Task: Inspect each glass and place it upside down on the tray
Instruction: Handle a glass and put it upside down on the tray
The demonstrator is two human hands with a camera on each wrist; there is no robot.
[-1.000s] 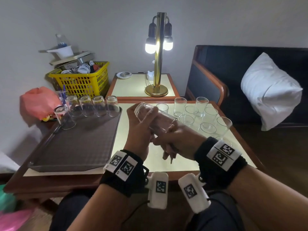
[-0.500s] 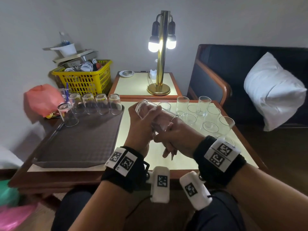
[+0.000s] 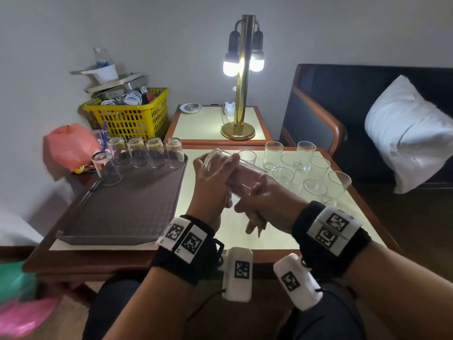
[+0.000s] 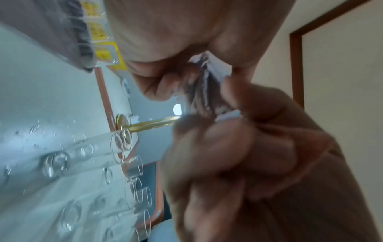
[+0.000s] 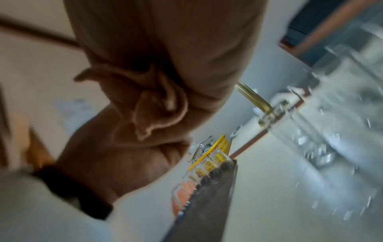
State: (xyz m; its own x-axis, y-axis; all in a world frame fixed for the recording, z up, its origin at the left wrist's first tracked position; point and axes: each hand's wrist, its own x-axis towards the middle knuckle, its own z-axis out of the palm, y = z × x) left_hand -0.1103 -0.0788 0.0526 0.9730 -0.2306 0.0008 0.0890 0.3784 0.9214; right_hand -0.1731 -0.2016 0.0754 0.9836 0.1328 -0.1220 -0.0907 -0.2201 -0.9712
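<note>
A clear glass [image 3: 236, 173] lies tilted on its side above the table, base to the far left, rim to the right. My left hand [image 3: 213, 182] grips its base end with thumb and fingers curled round it. My right hand [image 3: 263, 201] holds the rim end, its lower fingers hanging down. In the left wrist view the glass [image 4: 204, 91] shows between the fingers of both hands. The brown tray [image 3: 122, 212] lies on the left with several glasses upside down [image 3: 147, 155] along its far edge. Several upright glasses [image 3: 316, 168] stand on the table at the right.
A brass lamp [image 3: 241, 77] stands lit on the side table behind. A yellow basket [image 3: 130, 116] and a red bag [image 3: 68, 146] sit beyond the tray. A dark sofa with a white pillow [image 3: 407, 133] is at the right. The right wrist view is blurred.
Both hands keep hold of the glass at nearly the same spot above the table. The head view has shifted slightly.
</note>
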